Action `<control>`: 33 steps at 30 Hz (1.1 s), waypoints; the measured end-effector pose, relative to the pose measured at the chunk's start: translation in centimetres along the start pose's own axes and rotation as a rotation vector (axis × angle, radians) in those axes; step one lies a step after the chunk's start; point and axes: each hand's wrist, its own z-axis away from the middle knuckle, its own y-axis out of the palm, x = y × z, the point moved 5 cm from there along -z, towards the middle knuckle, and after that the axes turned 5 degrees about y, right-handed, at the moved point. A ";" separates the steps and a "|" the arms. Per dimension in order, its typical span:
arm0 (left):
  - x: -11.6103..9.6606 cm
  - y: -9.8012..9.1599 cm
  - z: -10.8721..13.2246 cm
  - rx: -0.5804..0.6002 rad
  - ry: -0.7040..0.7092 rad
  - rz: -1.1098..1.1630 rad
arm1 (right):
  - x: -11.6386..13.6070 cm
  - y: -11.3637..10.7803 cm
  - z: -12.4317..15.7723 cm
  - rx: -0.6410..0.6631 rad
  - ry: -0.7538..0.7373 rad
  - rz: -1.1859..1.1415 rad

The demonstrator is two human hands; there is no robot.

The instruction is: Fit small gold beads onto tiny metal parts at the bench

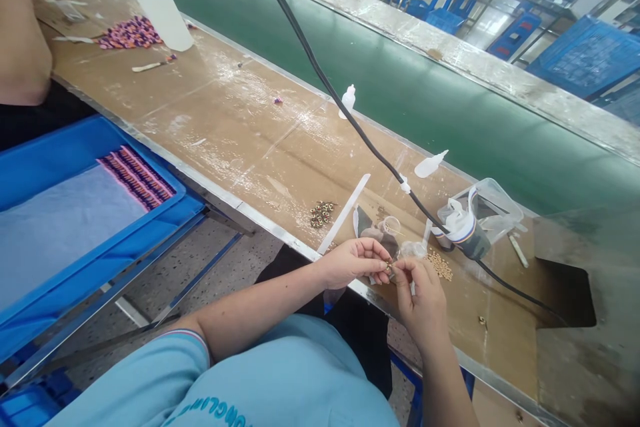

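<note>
My left hand [353,260] and my right hand [419,287] meet at the bench's near edge, fingertips pinched together on a tiny metal piece [389,270] between them. A small heap of decorated metal pieces [321,213] lies just beyond my left hand. A scatter of pale beads [441,264] lies beyond my right hand. A white flat stick [344,214] rests on the brown bench [240,120] near my hands. What exactly the pinched piece is, I cannot make out.
A black cable [320,74] crosses the bench to a taped tool [465,234] by a clear plastic box [493,204]. Small glue bottles [430,165], a large white bottle [156,2], a blue crate [75,214] with woven bands, a green conveyor belt [425,94]. Another person's arm [20,34] sits at far left.
</note>
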 end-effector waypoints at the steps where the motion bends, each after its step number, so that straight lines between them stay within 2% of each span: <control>1: 0.0 0.0 0.0 -0.007 0.000 -0.006 | 0.0 0.0 0.0 0.003 -0.003 0.001; 11: 0.4 -0.1 -0.1 -0.009 0.042 -0.046 | -0.1 -0.1 0.1 0.062 -0.006 -0.036; 18: 0.0 0.2 0.2 -0.056 0.203 -0.097 | -0.7 -0.8 1.0 -0.122 0.082 -0.066; 25: 0.3 0.2 0.7 -0.109 0.294 -0.204 | -0.5 0.0 1.8 -0.120 0.113 -0.074; 33: 0.2 0.2 0.7 -0.093 0.305 -0.228 | 0.0 -0.1 2.6 -0.227 -0.040 0.017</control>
